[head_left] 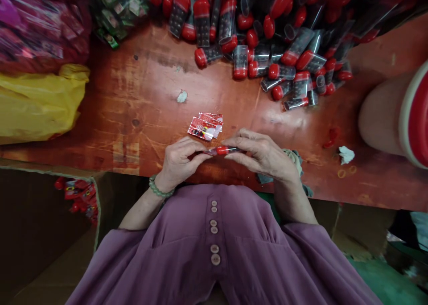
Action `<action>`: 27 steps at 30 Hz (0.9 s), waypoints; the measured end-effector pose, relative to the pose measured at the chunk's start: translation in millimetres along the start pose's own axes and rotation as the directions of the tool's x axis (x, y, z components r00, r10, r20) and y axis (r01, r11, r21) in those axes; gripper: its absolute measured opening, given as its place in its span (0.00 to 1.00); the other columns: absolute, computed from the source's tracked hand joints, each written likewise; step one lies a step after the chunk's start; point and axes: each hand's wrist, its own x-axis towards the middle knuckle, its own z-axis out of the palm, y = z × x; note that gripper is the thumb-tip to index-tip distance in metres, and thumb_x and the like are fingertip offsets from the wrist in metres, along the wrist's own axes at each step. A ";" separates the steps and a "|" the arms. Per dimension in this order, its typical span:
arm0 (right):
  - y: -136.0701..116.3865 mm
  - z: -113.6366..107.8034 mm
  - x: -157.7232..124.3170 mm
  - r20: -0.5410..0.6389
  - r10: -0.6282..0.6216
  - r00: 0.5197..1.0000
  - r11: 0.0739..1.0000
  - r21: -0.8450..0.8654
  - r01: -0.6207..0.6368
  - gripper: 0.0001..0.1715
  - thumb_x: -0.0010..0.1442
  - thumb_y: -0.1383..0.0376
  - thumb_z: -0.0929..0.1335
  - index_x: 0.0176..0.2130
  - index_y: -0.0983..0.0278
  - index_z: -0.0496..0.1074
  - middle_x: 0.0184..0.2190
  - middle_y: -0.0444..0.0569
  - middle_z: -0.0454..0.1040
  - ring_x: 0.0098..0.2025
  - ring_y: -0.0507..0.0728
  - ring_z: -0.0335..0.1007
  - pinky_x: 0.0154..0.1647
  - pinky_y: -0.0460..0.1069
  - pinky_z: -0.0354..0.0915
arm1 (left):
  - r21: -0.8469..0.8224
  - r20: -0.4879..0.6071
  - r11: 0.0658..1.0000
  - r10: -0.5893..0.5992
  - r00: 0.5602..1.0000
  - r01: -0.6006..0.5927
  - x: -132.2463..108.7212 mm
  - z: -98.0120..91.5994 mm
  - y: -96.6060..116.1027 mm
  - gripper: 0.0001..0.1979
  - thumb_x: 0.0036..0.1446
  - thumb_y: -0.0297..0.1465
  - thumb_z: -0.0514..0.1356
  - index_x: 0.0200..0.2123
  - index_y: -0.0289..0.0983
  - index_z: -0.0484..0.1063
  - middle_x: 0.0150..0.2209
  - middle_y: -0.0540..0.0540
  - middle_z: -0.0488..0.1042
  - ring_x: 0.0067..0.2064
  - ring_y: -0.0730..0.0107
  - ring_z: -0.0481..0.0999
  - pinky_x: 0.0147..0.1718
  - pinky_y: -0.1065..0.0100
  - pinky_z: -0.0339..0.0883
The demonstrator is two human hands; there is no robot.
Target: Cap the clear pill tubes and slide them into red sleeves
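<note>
Over the table's near edge, my right hand (259, 153) is closed around a small clear container with a red end (222, 150). The fingers hide much of its clear part. My left hand (182, 159), a green bead bracelet on its wrist, pinches a thin flat piece (210, 152) against the red end; it looks like a printed card, though its print cannot be made out. Just beyond both hands lies a small overlapping stack of red printed cards (202, 127) on the table.
Many red-and-clear containers (240, 62) are heaped at the back. A yellow bag (36, 104) and a pink bag (43, 28) sit at left, green packets (117, 10) behind. A white bucket (384, 113) stands right. Below the left edge is an open cardboard box (96, 207).
</note>
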 end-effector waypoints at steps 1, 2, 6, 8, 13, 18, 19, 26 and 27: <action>0.4 -0.5 0.2 0.025 0.005 1.000 1.000 -0.028 -0.004 0.17 0.68 0.56 0.65 0.52 0.58 0.76 0.38 0.50 0.75 0.37 0.56 0.72 0.39 0.50 0.69 | 0.018 0.004 1.000 0.022 1.000 -0.023 -0.6 0.9 -0.9 0.06 0.55 0.33 0.68 0.29 0.38 0.78 0.26 0.49 0.79 0.29 0.72 0.76 0.32 0.69 0.70; 0.9 -0.7 0.5 0.048 0.011 0.999 0.999 -0.054 -0.008 0.18 0.69 0.55 0.65 0.52 0.58 0.76 0.38 0.50 0.75 0.36 0.56 0.72 0.38 0.50 0.68 | 0.034 0.006 0.998 0.046 0.999 -0.046 -1.2 1.9 -1.9 0.06 0.56 0.33 0.68 0.29 0.38 0.78 0.26 0.49 0.79 0.29 0.72 0.76 0.32 0.69 0.70; 2.1 -0.6 3.0 0.129 0.029 0.991 0.993 -0.116 -0.013 0.19 0.70 0.55 0.63 0.53 0.59 0.76 0.37 0.50 0.74 0.35 0.55 0.71 0.36 0.49 0.65 | 0.066 0.026 0.993 0.099 0.995 -0.100 -3.4 5.0 -4.8 0.05 0.57 0.32 0.66 0.31 0.37 0.78 0.27 0.49 0.78 0.29 0.72 0.75 0.31 0.69 0.68; 2.5 -0.6 4.6 0.168 0.041 0.985 0.992 -0.123 -0.021 0.19 0.70 0.56 0.63 0.53 0.59 0.76 0.37 0.50 0.74 0.34 0.55 0.71 0.35 0.49 0.64 | 0.070 0.048 0.992 0.102 0.994 -0.105 -3.9 6.1 -5.6 0.06 0.58 0.32 0.66 0.31 0.37 0.77 0.27 0.48 0.78 0.29 0.72 0.75 0.31 0.70 0.68; 3.0 -0.7 9.9 0.223 0.054 0.973 0.991 -0.128 -0.026 0.17 0.69 0.57 0.64 0.53 0.58 0.76 0.40 0.50 0.75 0.36 0.56 0.72 0.36 0.49 0.64 | 0.055 0.065 0.995 0.085 0.994 -0.088 -4.2 8.4 -9.8 0.06 0.58 0.32 0.66 0.30 0.36 0.77 0.26 0.48 0.78 0.28 0.72 0.75 0.30 0.70 0.67; 0.0 -1.8 16.4 0.255 0.037 0.966 0.997 -0.073 -0.019 0.16 0.68 0.60 0.65 0.51 0.60 0.76 0.44 0.51 0.76 0.42 0.57 0.73 0.41 0.50 0.65 | 0.050 0.118 0.996 0.072 0.990 -0.079 -3.8 5.6 -15.5 0.09 0.58 0.33 0.66 0.39 0.35 0.79 0.32 0.45 0.81 0.33 0.70 0.78 0.34 0.69 0.70; -0.5 -1.8 17.4 0.264 0.036 0.964 0.998 -0.063 -0.021 0.15 0.69 0.60 0.65 0.51 0.60 0.76 0.45 0.52 0.76 0.43 0.57 0.73 0.42 0.50 0.65 | 0.045 0.146 0.996 0.069 0.987 -0.076 -3.7 4.7 -15.8 0.11 0.58 0.34 0.66 0.42 0.35 0.78 0.34 0.44 0.81 0.34 0.69 0.79 0.35 0.69 0.71; 5.3 9.0 18.5 0.285 0.035 0.958 0.997 0.060 -0.054 0.12 0.68 0.61 0.65 0.46 0.65 0.73 0.40 0.51 0.77 0.41 0.57 0.72 0.42 0.49 0.64 | 0.007 0.227 0.998 0.053 0.973 -0.056 -4.9 8.6 -9.0 0.08 0.61 0.33 0.63 0.36 0.33 0.78 0.28 0.47 0.79 0.29 0.72 0.76 0.30 0.71 0.67; 6.0 10.6 17.8 0.281 0.033 0.959 0.996 0.074 -0.055 0.12 0.68 0.60 0.65 0.45 0.66 0.72 0.40 0.51 0.76 0.40 0.56 0.72 0.42 0.49 0.64 | 0.018 0.217 0.998 0.052 0.975 -0.058 -5.1 9.7 -7.8 0.08 0.61 0.33 0.63 0.34 0.33 0.77 0.27 0.47 0.78 0.28 0.72 0.75 0.28 0.71 0.66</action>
